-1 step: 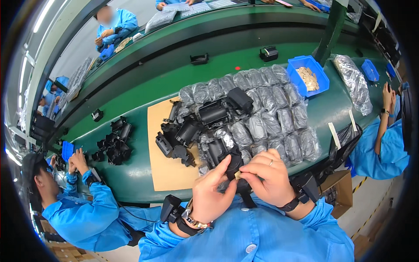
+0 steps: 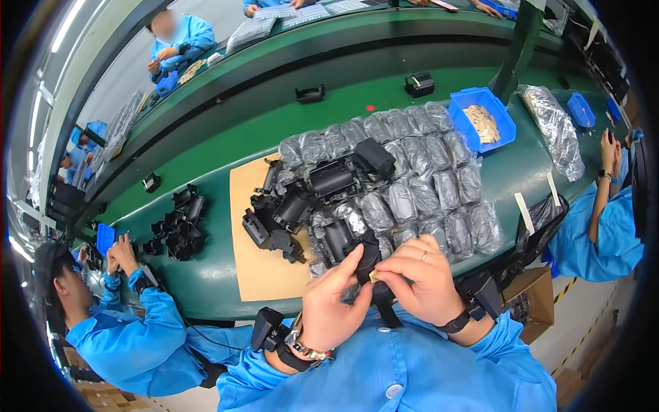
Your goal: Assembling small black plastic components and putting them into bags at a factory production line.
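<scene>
My left hand (image 2: 334, 302) grips a black plastic part (image 2: 368, 255) with a rounded end, between thumb and fingers, close to my body at the bench edge. Pinched in my right hand (image 2: 420, 280) is a small tan piece (image 2: 374, 276), touching or very near the black part's lower end. The fingertips hide how the two meet. Just beyond my hands, black plastic housings (image 2: 294, 207) lie loose on a brown cardboard sheet (image 2: 264, 280) and on top of rows of plastic-wrapped black parts (image 2: 401, 200).
A blue bin (image 2: 506, 128) of tan pieces stands at the right back. Past it lies a clear plastic bag (image 2: 555, 130). More housings (image 2: 180, 230) sit on the left, near a co-worker (image 2: 130, 323). Another person (image 2: 597, 220) works at right. Single housings (image 2: 419, 85) rest on the green belt.
</scene>
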`<state>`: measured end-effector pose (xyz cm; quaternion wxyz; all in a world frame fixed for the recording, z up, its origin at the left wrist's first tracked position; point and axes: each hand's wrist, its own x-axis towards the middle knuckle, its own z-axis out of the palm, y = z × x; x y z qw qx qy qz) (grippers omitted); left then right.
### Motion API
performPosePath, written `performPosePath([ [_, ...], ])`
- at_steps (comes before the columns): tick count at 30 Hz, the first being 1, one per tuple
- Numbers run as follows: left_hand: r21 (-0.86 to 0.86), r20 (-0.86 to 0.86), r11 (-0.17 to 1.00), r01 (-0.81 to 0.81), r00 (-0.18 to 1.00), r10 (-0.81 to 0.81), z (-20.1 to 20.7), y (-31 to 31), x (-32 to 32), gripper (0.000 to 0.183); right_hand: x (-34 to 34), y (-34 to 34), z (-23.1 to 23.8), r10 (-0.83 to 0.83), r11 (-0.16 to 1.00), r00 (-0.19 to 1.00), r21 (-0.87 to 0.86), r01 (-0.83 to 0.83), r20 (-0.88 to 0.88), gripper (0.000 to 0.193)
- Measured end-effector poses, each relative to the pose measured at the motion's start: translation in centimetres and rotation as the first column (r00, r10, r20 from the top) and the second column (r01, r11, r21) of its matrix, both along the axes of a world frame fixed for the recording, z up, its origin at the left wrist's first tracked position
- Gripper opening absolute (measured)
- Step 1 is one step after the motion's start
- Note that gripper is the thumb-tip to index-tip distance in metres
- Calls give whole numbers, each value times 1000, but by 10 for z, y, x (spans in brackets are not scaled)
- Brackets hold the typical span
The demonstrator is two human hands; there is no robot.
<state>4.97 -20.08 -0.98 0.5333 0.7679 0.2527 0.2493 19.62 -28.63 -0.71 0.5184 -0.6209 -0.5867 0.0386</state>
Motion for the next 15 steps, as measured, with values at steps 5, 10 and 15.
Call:
performPosePath([
  [5,202,-89,979,16,996,2,12,-7,15,51,14,-13,2,-34,995,999,-93,33,-12,12],
  [10,346,-75,933,101,994,-80,15,-8,33,40,32,-23,2,10,987,1000,-160,-13,-18,13],
  [15,258,-11,965,55,998,-54,15,-7,41,29,48,-32,5,202,970,960,-95,-223,-192,13],
])
